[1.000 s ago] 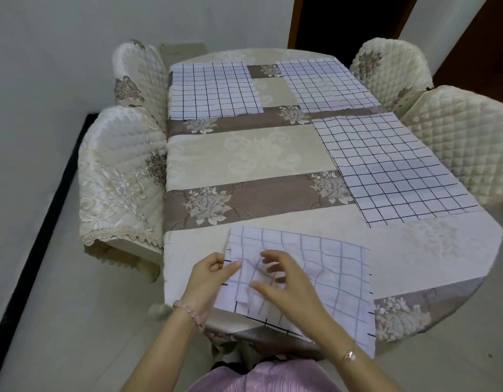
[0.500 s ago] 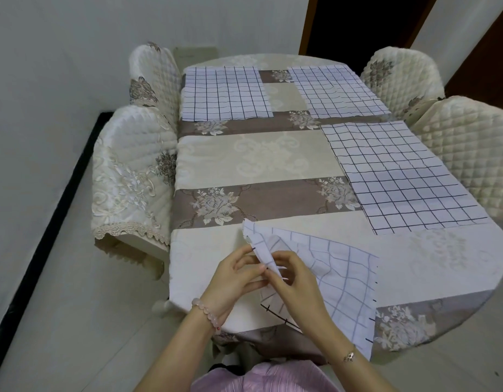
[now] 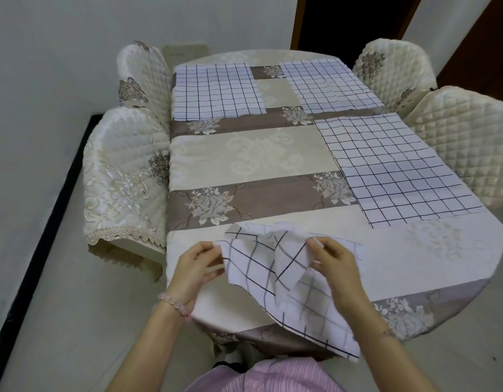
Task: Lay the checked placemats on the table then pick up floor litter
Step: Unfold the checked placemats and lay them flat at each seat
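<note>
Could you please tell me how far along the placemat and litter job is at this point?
Done: three checked placemats lie flat, the far-left placemat, far-right placemat and near-right placemat. In hand: the left hand and right hand pinch the fourth placemat, crumpled at the near edge of the table. Left: spreading it flat, then the floor litter.

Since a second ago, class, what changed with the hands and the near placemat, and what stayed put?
The left hand and right hand, then close together at a corner of the folded placemat, have drawn apart sideways, each pinching an edge and spreading it open above the table. The far-left placemat, far-right placemat and right-side placemat stayed flat.
</note>
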A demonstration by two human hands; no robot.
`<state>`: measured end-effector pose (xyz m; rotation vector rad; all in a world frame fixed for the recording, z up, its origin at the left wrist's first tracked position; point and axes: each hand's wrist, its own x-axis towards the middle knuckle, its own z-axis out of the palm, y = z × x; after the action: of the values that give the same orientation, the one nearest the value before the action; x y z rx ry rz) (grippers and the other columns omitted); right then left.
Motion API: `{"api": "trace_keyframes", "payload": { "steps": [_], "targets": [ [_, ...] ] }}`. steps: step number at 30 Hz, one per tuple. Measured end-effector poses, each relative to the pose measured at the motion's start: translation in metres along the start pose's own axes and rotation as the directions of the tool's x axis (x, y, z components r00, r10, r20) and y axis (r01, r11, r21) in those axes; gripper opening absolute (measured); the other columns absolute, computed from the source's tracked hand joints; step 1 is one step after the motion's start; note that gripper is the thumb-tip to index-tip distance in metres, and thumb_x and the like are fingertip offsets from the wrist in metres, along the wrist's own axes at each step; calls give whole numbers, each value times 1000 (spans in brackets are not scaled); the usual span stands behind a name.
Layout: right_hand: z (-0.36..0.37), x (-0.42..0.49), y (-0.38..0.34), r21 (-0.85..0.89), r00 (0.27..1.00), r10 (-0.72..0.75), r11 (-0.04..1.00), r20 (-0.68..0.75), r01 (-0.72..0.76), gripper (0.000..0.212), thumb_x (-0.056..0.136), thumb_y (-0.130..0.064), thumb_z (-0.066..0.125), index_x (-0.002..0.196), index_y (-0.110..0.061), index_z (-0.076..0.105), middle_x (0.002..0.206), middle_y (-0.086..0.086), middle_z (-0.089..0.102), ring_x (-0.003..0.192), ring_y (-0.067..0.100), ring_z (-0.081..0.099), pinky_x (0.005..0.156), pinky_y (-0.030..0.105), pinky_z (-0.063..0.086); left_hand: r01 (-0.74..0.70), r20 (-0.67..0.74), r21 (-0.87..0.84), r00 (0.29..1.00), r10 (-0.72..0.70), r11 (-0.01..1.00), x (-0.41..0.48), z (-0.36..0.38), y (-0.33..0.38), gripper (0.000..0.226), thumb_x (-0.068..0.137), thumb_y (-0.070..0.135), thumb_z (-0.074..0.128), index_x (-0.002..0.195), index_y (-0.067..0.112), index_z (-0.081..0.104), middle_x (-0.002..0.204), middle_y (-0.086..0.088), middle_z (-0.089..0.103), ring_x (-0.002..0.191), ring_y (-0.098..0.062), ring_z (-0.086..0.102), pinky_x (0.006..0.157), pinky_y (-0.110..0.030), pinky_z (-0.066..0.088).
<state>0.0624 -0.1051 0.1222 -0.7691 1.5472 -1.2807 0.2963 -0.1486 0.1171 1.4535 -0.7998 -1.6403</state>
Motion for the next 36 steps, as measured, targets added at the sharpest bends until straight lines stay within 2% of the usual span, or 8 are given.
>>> {"api": "trace_keyframes", "payload": {
  "steps": [3,7,12,20,26,29,33,36],
  "targets": [
    [-32,19,-7,209,992,117,972,-55,-103,9,85,-23,63,83,-15,67,81,2,66,75,14,61,71,24,55,20,-83,9,996,-19,1000,14,-27,10,13,92,9,52,82,11,60,78,-1,68,70,-12,65,56,-20,54],
    [-74,44,-16,318,972,155,944,-176,-93,11,92,-15,55,88,-16,65,72,-9,74,75,13,64,64,17,57,-13,-178,125,983,35,992,29,-53,27,17,90,8,51,75,11,57,69,-6,56,58,-14,53,43,-19,42],
    [-97,69,-30,40,976,40,999,-213,-32,15,93,-16,55,101,-8,64,79,2,63,73,12,56,61,13,55,-151,-119,408,969,217,901,47,-62,51,14,87,12,61,75,18,59,74,-2,58,68,-13,52,60,-24,41],
    [-113,111,-93,-339,982,-135,937,-133,83,12,90,-20,60,85,-12,67,61,0,39,49,8,37,48,13,39,-390,48,587,891,451,709,73,-46,125,2,84,10,66,84,12,65,80,2,63,75,-5,57,65,-8,47],
    [-110,153,-120,-330,988,-92,943,-127,45,16,92,-24,58,97,-11,65,65,-1,39,58,11,39,57,19,39,-410,86,640,879,469,650,122,-18,164,6,88,7,60,90,10,64,77,0,60,73,-10,53,65,-7,44],
    [-106,183,-116,-329,988,-57,944,-146,6,15,90,-26,59,90,-12,65,74,1,47,69,15,43,61,20,43,-370,80,690,893,443,622,156,-7,170,13,89,9,58,98,5,66,88,-8,62,87,-17,53,79,-24,42],
    [-99,216,-108,-304,987,-2,952,-162,-48,23,91,-27,58,102,-8,63,79,2,50,73,15,47,61,21,45,-288,-6,688,916,402,666,195,2,163,17,90,9,56,103,4,65,89,-12,60,74,-15,53,64,-19,43],
    [-95,228,-100,-236,984,93,963,-154,-128,24,93,-25,55,107,-6,61,85,4,50,70,14,49,58,22,53,-122,-130,470,970,206,874,212,0,146,36,90,18,59,122,3,52,103,-13,59,83,-20,56,73,-32,49]
  ]
}}
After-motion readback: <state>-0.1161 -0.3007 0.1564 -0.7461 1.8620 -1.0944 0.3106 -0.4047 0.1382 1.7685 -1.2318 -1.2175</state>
